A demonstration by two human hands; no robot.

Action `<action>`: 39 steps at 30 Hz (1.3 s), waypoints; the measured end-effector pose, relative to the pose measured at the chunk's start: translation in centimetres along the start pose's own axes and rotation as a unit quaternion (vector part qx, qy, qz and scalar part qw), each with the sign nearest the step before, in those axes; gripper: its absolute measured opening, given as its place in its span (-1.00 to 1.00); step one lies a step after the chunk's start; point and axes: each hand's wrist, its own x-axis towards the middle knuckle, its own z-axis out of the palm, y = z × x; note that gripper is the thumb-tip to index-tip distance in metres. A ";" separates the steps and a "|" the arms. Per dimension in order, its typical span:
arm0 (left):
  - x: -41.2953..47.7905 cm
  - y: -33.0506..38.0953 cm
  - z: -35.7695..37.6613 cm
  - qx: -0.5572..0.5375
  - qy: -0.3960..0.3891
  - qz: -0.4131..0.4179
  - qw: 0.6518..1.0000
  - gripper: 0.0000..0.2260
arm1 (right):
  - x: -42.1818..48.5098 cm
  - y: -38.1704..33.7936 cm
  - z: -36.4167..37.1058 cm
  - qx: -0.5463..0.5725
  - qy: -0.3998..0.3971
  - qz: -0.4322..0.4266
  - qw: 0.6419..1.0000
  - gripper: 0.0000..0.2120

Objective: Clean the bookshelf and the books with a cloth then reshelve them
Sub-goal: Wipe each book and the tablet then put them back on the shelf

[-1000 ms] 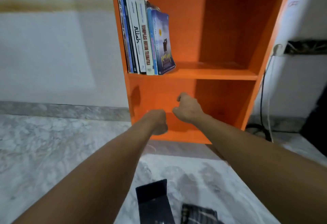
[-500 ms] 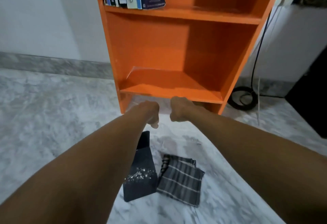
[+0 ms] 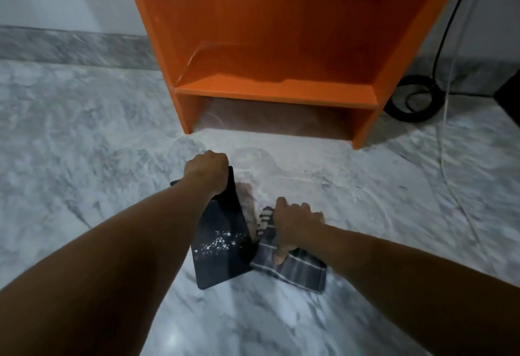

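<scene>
A dark navy book with white speckles on its cover lies on the marble floor. My left hand grips its far end. Right beside it lies a folded grey striped cloth. My right hand has its fingers curled down on the cloth's upper part, with the thumb pressed along it. The orange bookshelf stands just beyond, and only its bare bottom shelf and base show in this view.
A black coiled cable and a thin white cord lie on the floor right of the bookshelf. A dark object sits at the right edge. Grey marble floor spreads to the left, with a wall skirting behind.
The view tipped down from the shelved books to the floor. Both hands dropped from in front of the shelf; the left took hold of the dark book and the right came down on the cloth.
</scene>
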 end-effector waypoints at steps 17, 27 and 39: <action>-1.1 -4.1 -5.9 -0.175 0.112 0.095 0.974 -0.79 | -5.5 2.8 -8.2 0.144 0.160 0.020 0.976 -0.68; -3.6 -1.2 -12.1 -0.241 0.257 0.062 0.934 -0.62 | -11.4 3.0 -22.0 -0.086 0.406 -0.063 0.908 -0.83; -5.6 2.4 -15.0 -0.300 0.340 0.032 0.891 -0.64 | -8.1 5.1 -19.5 -0.163 0.550 -0.043 0.818 -0.61</action>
